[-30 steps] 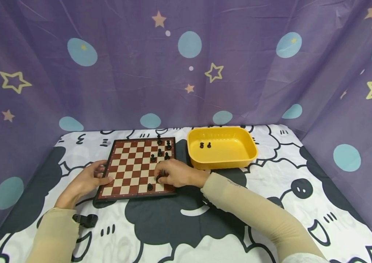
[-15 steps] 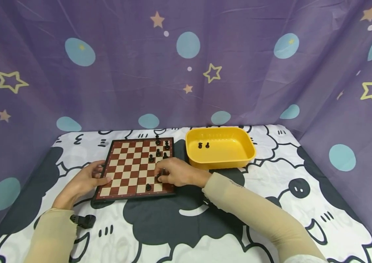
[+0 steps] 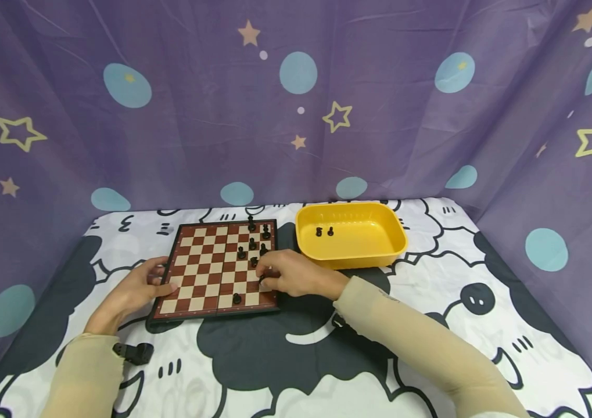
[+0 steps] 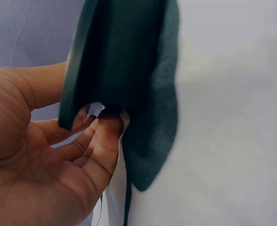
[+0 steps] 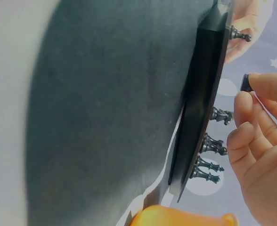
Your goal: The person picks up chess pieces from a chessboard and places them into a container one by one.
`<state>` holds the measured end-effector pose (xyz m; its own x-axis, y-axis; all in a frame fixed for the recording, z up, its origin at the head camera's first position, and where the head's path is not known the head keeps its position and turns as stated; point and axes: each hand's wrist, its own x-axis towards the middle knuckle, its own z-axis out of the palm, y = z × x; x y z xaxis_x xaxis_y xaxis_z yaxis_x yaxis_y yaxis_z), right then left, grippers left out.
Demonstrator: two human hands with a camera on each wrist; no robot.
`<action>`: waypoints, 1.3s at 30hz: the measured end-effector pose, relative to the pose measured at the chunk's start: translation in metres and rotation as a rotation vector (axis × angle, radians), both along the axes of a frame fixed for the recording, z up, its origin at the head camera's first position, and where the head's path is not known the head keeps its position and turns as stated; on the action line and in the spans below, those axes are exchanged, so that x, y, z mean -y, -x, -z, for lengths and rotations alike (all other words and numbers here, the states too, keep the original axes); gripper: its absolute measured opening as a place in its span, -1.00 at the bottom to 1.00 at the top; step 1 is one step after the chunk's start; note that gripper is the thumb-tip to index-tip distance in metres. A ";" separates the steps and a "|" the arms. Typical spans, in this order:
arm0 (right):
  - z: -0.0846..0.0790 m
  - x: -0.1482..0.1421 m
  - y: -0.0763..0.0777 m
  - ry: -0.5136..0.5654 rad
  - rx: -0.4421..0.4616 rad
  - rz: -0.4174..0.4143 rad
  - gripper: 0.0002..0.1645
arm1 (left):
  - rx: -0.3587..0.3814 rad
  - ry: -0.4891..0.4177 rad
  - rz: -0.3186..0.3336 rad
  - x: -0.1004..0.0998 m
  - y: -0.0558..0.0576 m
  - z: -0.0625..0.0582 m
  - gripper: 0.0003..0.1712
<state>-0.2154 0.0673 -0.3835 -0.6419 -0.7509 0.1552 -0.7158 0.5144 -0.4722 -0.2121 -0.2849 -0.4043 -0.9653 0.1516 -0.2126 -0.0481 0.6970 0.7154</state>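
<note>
The right hand (image 3: 296, 271) covers most of a black chess piece (image 5: 246, 83); the right wrist view exposes only a short dark end, type unreadable. In the left wrist view, the chessboard (image 3: 196, 273) is blurred, cut off by the top edge, and hides some fingertips of the left hand (image 3: 131, 290). Two small pieces (image 3: 319, 232) in the yellow tray (image 3: 361, 247) are too small to identify. The right wrist view's bottom edge crops the tray.
</note>
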 end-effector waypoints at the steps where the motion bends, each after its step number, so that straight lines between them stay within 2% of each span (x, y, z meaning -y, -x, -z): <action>1: -0.001 -0.002 -0.001 0.003 -0.001 0.000 -0.80 | 0.000 0.001 -0.001 0.000 0.000 0.000 0.03; 7: -0.008 -0.012 -0.005 0.029 0.008 0.007 -0.82 | 0.011 0.006 -0.016 0.001 -0.002 -0.001 0.03; 13: -0.015 -0.028 -0.008 0.025 0.013 0.062 -0.76 | -0.005 0.006 -0.001 0.001 -0.002 -0.001 0.02; 18: -0.019 -0.042 -0.007 0.054 -0.031 0.085 -0.79 | -0.003 -0.001 -0.003 0.000 -0.002 -0.003 0.02; 24: -0.025 -0.059 -0.006 0.080 -0.066 0.108 -0.82 | 0.035 -0.026 -0.018 -0.003 -0.002 -0.004 0.03; 31: -0.033 -0.076 -0.002 0.111 -0.033 0.152 -0.79 | 0.040 -0.017 -0.026 -0.002 -0.002 -0.003 0.03; 39: -0.035 -0.095 0.008 0.132 -0.062 0.180 -0.79 | 0.025 -0.004 -0.026 -0.002 -0.002 -0.002 0.02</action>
